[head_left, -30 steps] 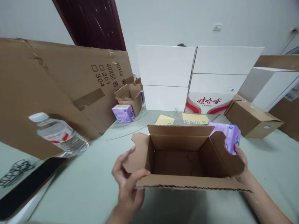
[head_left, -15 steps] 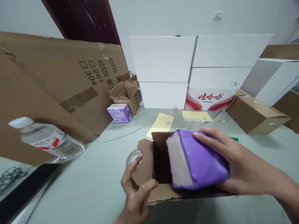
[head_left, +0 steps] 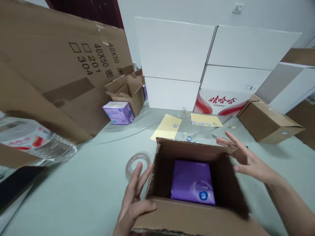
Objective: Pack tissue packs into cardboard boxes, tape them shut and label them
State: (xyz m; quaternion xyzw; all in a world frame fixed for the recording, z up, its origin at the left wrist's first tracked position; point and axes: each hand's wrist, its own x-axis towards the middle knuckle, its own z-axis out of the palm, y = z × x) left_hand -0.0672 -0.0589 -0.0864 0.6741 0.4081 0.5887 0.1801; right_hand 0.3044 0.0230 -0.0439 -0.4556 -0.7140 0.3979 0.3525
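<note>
An open cardboard box [head_left: 194, 214] stands before me, its mouth facing up. Inside lies a purple tissue pack [head_left: 192, 180], flat, with a blue logo at its lower corner. My left hand [head_left: 134, 203] grips the box at its near left corner, thumb over the near flap and fingers along the left side. My right hand [head_left: 248, 164] is off the pack, fingers spread and holding nothing, beside the far right corner of the box. A roll of clear tape [head_left: 130, 165] lies just left of the box.
Behind are yellow sheets [head_left: 167, 127] with small labels and a white box wall [head_left: 172, 49]. A closed carton [head_left: 268, 119] sits right. At left are a water bottle [head_left: 41, 139], another tissue pack [head_left: 119, 112], an open carton [head_left: 137, 95] and a large cardboard panel [head_left: 61, 82].
The purple tissue pack has gone down into the box, and my right hand has let go and moved out to the right. My left hand stays at the box's left side.
</note>
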